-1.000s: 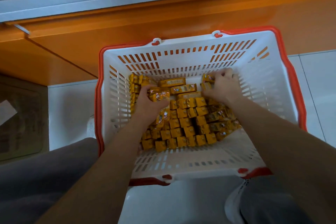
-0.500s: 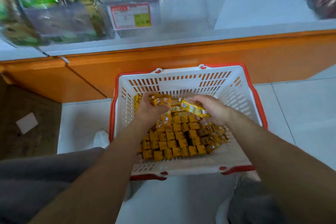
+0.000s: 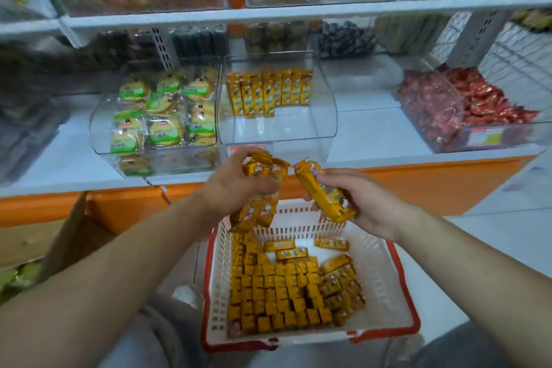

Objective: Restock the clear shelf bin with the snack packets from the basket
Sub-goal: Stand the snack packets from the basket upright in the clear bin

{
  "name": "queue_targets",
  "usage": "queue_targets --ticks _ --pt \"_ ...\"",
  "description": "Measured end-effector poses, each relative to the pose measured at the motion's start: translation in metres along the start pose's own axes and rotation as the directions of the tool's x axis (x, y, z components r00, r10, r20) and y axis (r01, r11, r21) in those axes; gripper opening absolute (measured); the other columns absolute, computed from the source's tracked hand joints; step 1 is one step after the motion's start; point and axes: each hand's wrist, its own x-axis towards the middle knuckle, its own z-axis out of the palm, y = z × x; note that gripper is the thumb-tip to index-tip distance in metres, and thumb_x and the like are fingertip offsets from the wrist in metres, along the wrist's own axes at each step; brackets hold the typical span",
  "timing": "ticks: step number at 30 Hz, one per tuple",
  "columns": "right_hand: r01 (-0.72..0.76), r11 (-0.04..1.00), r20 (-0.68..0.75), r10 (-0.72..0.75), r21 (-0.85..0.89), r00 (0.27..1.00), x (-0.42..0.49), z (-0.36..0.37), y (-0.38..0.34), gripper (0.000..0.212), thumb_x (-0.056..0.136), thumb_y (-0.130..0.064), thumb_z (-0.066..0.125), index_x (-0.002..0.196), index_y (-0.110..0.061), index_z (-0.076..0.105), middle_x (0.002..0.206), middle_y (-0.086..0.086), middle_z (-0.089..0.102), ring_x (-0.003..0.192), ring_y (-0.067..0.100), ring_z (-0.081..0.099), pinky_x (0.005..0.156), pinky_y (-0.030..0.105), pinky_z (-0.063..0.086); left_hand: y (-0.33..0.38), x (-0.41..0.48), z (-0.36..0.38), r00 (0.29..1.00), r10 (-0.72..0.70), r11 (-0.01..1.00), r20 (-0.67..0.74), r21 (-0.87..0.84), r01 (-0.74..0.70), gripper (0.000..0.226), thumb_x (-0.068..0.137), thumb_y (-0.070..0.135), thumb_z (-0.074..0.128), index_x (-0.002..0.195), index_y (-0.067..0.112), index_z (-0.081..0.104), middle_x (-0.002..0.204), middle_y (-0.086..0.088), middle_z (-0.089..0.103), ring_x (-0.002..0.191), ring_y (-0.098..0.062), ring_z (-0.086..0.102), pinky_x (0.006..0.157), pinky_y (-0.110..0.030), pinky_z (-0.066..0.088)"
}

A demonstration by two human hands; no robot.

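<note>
Head camera looks down over two bare forearms raised above a white, red-rimmed basket on the floor, where many yellow snack packets lie mostly packed in rows. The fingers of the left hand are curled round a bunch of packets, and just to its right the right hand grasps a second handful of packets. Farther off, the clear shelf bin sits between a bin of green-labelled biscuits on the left and a bin of red packets well to the right, with a row of yellow packets standing at its far end.
</note>
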Motion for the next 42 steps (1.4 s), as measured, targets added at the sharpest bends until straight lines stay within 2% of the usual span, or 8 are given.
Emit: queue_targets --ticks 8,14,19,24,29,33,38,42 --pt "0.197 0.978 -0.157 -0.185 0.066 0.970 0.013 0.022 -0.014 0.052 0.070 -0.022 0.078 0.120 -0.019 0.063 0.080 0.000 0.071 0.066 0.015 0.067 0.051 0.026 0.050 0.004 0.003 -0.010 0.995 0.049 0.973 -0.089 -0.219 -0.068 0.051 0.077 0.004 0.083 0.114 0.032 0.063 0.086 -0.005 0.077 0.078 -0.030 0.077 0.060 -0.041 0.062" --pt "0.258 0.962 -0.187 -0.238 0.094 0.953 0.029 0.017 -0.021 0.042 0.069 -0.024 0.080 0.109 -0.024 0.067 0.077 0.000 0.069 0.065 0.016 0.067 0.051 0.030 0.051 0.012 0.017 -0.023 0.987 0.055 0.959 -0.148 -0.269 -0.094 0.056 0.078 0.001 0.082 0.122 0.029 0.060 0.102 -0.015 0.074 0.088 -0.037 0.076 0.070 -0.054 0.063" --pt "0.252 0.966 -0.186 -0.237 0.062 0.954 0.038 0.025 -0.028 0.044 0.071 -0.030 0.080 0.113 -0.025 0.067 0.079 -0.001 0.070 0.067 0.014 0.066 0.059 0.030 0.050 0.011 0.022 -0.026 0.989 0.061 0.956 -0.134 -0.278 -0.097 0.054 0.077 0.003 0.083 0.119 0.030 0.062 0.093 -0.008 0.076 0.085 -0.035 0.076 0.066 -0.048 0.063" --pt "0.303 0.953 -0.199 -0.296 0.006 0.934 0.048 0.030 -0.048 0.043 0.073 -0.023 0.076 0.113 -0.021 0.062 0.082 0.000 0.073 0.069 0.017 0.068 0.065 0.032 0.053 0.017 0.026 -0.038 0.986 0.064 0.949 -0.157 -0.295 -0.109 0.056 0.076 0.007 0.085 0.121 0.030 0.062 0.101 -0.009 0.077 0.089 -0.034 0.077 0.076 -0.058 0.062" --pt "0.350 0.892 -0.308 -0.432 -0.287 0.848 0.097 0.017 -0.087 0.035 0.083 -0.003 0.076 0.104 -0.023 0.056 0.098 0.012 0.067 0.085 0.021 0.068 0.077 0.038 0.060 0.025 0.028 -0.059 0.976 0.091 0.941 -0.199 -0.303 -0.149 0.049 0.081 0.003 0.080 0.118 0.027 0.061 0.099 -0.012 0.078 0.089 -0.036 0.077 0.078 -0.061 0.061" --pt "0.286 0.796 -0.330 -0.508 -0.534 0.795 0.168 0.002 -0.103 0.034 0.083 -0.001 0.075 0.095 -0.025 0.055 0.098 0.007 0.069 0.087 0.022 0.066 0.068 0.033 0.057 0.025 0.030 -0.072 0.970 0.097 0.940 -0.223 -0.301 -0.163 0.047 0.081 0.004 0.080 0.114 0.031 0.060 0.095 -0.010 0.078 0.086 -0.034 0.077 0.074 -0.056 0.063" --pt "0.062 0.515 -0.276 -0.553 -0.855 0.786 0.259 -0.020 -0.100 0.038 0.081 -0.001 0.073 0.116 -0.012 0.064 0.108 0.014 0.071 0.100 0.032 0.068 0.088 0.044 0.055 0.023 0.037 -0.080 0.967 0.103 0.942 -0.235 -0.288 -0.171 0.050 0.081 0.007 0.081 0.115 0.036 0.058 0.093 -0.003 0.079 0.084 -0.028 0.078 0.073 -0.051 0.064" --pt "-0.019 0.392 -0.266 -0.586 -0.920 0.765 0.297 -0.031 -0.094 0.037 0.081 -0.002 0.073 0.116 -0.011 0.065 0.109 0.014 0.070 0.101 0.031 0.065 0.086 0.033 0.051 0.020 0.043 -0.081 0.970 0.092 0.939 -0.223 -0.305 -0.159 0.051 0.082 0.008 0.080 0.117 0.037 0.058 0.092 -0.003 0.079 0.081 -0.029 0.078 0.062 -0.044 0.064"
